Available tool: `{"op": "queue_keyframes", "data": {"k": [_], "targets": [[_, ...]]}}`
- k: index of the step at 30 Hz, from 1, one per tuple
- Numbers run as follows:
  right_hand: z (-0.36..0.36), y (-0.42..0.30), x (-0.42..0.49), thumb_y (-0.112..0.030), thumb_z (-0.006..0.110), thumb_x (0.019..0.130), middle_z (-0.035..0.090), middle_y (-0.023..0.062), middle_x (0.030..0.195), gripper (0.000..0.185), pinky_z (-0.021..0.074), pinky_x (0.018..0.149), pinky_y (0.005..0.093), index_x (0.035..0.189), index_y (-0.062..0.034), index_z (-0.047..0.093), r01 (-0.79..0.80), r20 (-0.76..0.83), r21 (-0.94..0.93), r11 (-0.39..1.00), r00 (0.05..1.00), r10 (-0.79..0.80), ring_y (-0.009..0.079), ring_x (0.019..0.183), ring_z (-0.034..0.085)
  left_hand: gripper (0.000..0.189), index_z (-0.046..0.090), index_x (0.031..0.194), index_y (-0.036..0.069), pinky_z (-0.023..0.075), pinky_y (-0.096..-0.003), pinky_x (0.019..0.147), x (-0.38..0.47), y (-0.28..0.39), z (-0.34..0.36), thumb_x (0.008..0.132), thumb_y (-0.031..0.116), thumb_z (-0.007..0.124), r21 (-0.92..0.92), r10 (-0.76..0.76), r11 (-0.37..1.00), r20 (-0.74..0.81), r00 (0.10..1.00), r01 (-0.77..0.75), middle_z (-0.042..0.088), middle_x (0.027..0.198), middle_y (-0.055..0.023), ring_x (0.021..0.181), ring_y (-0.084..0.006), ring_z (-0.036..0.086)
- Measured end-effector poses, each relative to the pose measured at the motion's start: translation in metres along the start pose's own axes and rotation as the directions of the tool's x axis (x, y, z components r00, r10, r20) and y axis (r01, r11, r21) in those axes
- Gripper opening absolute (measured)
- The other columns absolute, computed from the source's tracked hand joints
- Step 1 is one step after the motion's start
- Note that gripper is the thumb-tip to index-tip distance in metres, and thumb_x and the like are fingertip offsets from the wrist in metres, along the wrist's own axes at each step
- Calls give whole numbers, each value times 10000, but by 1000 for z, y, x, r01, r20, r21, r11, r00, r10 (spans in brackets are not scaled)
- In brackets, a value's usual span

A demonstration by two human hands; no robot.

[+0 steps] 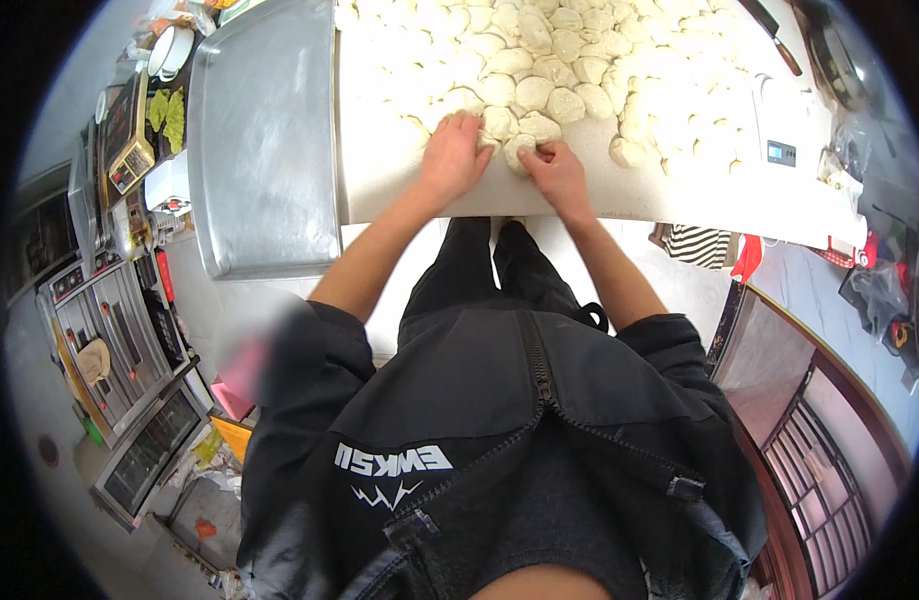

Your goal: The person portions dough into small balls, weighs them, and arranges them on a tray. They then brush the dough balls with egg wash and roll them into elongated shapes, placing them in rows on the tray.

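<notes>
Near the front edge of the table, my right hand pinches the side of a rounded, pale dough piece with thumb and curled fingers. Just to the left, my left hand curls over a smaller dough piece, which is partly covered by the fingers and thumb. Both pieces touch the front of a large group of similar dough pieces, flattened and lightly floured, spread over the pale tabletop. Some farther left look washed out by bright light.
A large metal tray adjoins the table's left side and juts past its front edge. At the right lie a digital scale and a knife with a brown handle. A striped cloth is below the table's right front.
</notes>
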State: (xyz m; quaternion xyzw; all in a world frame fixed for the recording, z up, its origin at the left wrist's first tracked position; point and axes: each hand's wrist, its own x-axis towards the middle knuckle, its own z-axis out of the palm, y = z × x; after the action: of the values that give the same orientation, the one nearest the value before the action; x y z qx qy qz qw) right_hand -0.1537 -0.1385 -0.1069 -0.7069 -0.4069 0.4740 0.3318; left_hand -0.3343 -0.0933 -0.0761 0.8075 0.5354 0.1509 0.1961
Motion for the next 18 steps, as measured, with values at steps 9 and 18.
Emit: {"op": "queue_keyframes", "data": {"k": [9,18], "targets": [[9,-1,-23,-142,738,778,591,92,767,267,499,640,308,815,-24,501,327,103,-137,935,943,-315,177,684,585,349,615,938,20,498,-416,777,-24,1,0,724,238,782,-47,-182,981,115,976,189,582,1007,-175,898,-330,599],[-70,-77,25,-143,541,964,636,144,1147,334,518,868,288,1266,-11,481,-6,133,714,700,983,-127,210,968,639,462,475,1273,-54,539,-380,872,79,14,-57,898,154,648,-999,-271,3,36,962,38,572,1161,-186,951,-296,647]]}}
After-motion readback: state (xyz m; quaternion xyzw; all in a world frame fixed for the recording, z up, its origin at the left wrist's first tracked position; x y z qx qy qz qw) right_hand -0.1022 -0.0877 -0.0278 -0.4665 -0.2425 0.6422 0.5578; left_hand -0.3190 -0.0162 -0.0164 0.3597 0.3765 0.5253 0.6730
